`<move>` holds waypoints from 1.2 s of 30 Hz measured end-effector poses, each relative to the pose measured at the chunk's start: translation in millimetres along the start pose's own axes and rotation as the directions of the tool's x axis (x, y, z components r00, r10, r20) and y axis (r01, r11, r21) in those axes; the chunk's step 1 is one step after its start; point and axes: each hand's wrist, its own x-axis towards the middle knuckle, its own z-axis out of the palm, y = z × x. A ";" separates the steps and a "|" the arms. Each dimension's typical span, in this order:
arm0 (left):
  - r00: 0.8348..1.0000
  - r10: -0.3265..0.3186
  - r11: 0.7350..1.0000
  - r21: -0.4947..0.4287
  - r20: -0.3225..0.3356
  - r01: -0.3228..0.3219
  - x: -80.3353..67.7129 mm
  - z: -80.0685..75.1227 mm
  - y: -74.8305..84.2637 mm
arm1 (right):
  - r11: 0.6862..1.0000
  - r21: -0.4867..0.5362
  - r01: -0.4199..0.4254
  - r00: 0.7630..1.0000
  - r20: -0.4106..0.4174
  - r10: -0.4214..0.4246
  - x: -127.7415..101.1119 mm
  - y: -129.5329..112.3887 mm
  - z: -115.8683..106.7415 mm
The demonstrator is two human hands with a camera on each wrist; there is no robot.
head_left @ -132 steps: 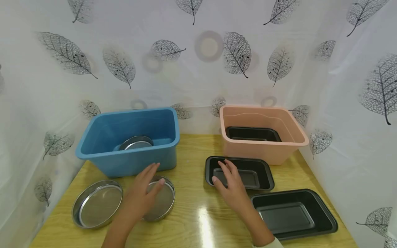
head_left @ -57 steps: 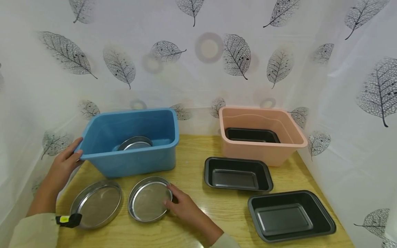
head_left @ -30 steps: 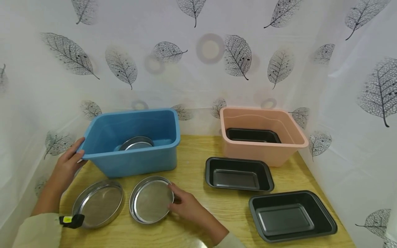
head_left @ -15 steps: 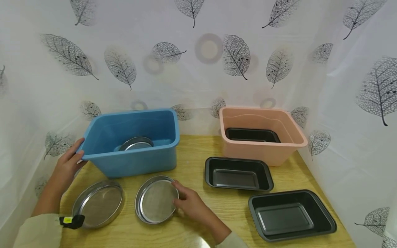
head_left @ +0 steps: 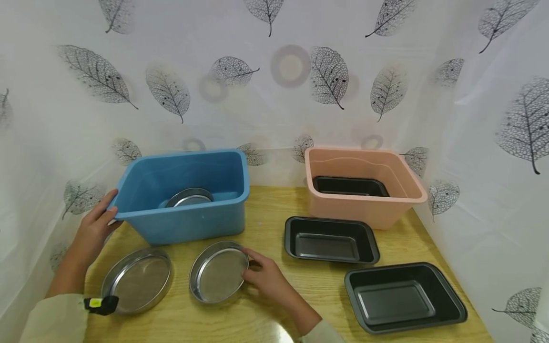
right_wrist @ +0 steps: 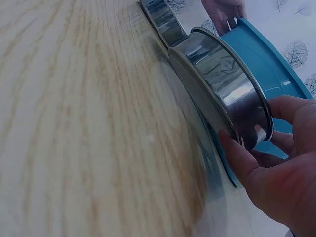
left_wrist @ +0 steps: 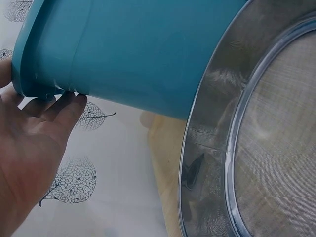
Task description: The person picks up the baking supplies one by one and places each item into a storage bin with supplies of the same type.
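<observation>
My right hand [head_left: 268, 282] grips the right rim of a round metal sieve [head_left: 219, 275], thumb and fingers on its wall. In the right wrist view this sieve [right_wrist: 224, 74] looks tilted and slightly raised off the table. At the far left, my left hand [head_left: 91, 234] holds the end rim of the blue tub [head_left: 193, 224]; the left wrist view shows its fingers curled under the lip. A second sieve [head_left: 139, 281] lies on the table below that hand, its fine mesh [left_wrist: 281, 133] plain up close. Inside the tub sits another round sieve [head_left: 189, 196], partly hidden by the front wall.
To the right stands a peach tub [head_left: 364, 207] with a black loaf pan [head_left: 349, 186] in it. Two more black loaf pans, a smaller one [head_left: 331, 245] and a larger one [head_left: 399, 297], lie before it on the wooden table [head_left: 274, 209]. A leaf-print sheet [head_left: 274, 109] hangs behind.
Both hands hovered apart at first; then the left took the blue tub's rim and the right took the nearer sieve. That sieve has since shifted right and risen a little.
</observation>
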 end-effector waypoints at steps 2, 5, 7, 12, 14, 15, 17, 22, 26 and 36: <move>1.000 -0.004 1.000 -0.007 0.002 0.004 0.5 0.2 0.5 | 1.000 0.018 -0.018 1.000 -0.015 0.019 0.8 -0.1 -0.4; 1.000 -0.007 1.000 -0.012 0.006 0.007 0.5 0.5 0.9 | 0.999 0.045 -0.029 0.999 -0.023 0.030 1.8 -0.3 -0.7; 1.000 -0.005 1.000 -0.017 0.009 0.005 0.3 0.6 0.7 | 0.998 0.056 -0.024 0.999 -0.028 0.026 2.2 -1.3 -0.7; 1.000 0.007 0.999 -0.047 0.016 -0.006 -0.1 -0.1 0.1 | 0.997 0.070 0.009 0.999 -0.034 -0.006 2.1 -8.8 -1.9; 1.000 0.013 0.998 -0.062 0.020 -0.011 -0.2 -0.6 -0.4 | 0.997 0.072 0.019 0.999 -0.034 -0.017 1.7 -15.1 -3.0; 1.000 0.014 0.998 -0.066 0.021 -0.012 -0.4 -0.9 -0.7 | 0.997 0.077 0.021 0.999 -0.032 -0.018 1.6 -18.6 -3.6; 1.000 0.016 0.997 -0.072 0.025 -0.014 -0.2 -1.1 -1.1 | 0.995 0.093 0.026 0.999 -0.033 -0.023 1.2 -27.3 -5.0; 1.000 0.012 0.998 -0.063 0.025 -0.011 -0.4 -1.1 -1.0 | 0.989 0.131 0.063 0.998 -0.030 -0.060 1.6 -48.3 -8.8; 1.000 0.013 0.998 -0.066 0.024 -0.011 -0.2 -1.0 0.3 | 0.985 0.156 0.075 0.997 -0.020 -0.073 1.7 -62.1 -12.0; 0.999 0.029 0.995 -0.094 0.031 -0.025 -1.4 -1.2 1.0 | 0.973 0.204 0.103 0.994 0.015 -0.108 9.2 -99.6 -21.2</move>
